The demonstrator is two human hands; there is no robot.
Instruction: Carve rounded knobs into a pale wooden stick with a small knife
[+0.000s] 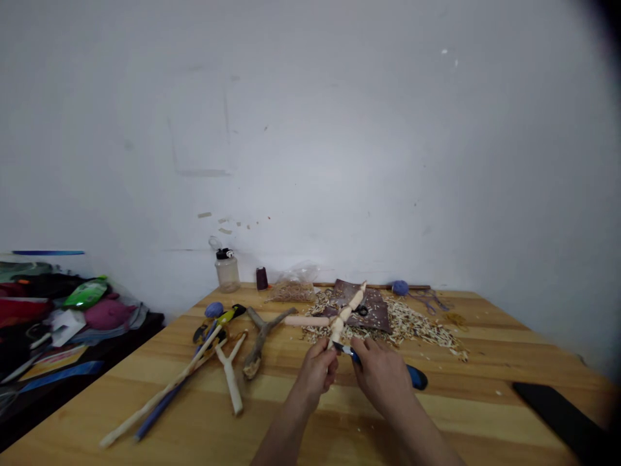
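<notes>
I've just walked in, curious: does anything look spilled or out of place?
Yes: beyond the pale carved stick, wood shavings lie strewn over the brown sheet and wooden table, with nothing containing them. The white wall also shows gray smudges.

Both hands (315,374) are bare — and so are the forearms (283,428), tapering toward the wrists (301,396).

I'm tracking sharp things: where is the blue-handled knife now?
In the head view, the blue-handled knife is in the right hand, low, right of centre, its blade by the peeled stick in the left hand.
</notes>
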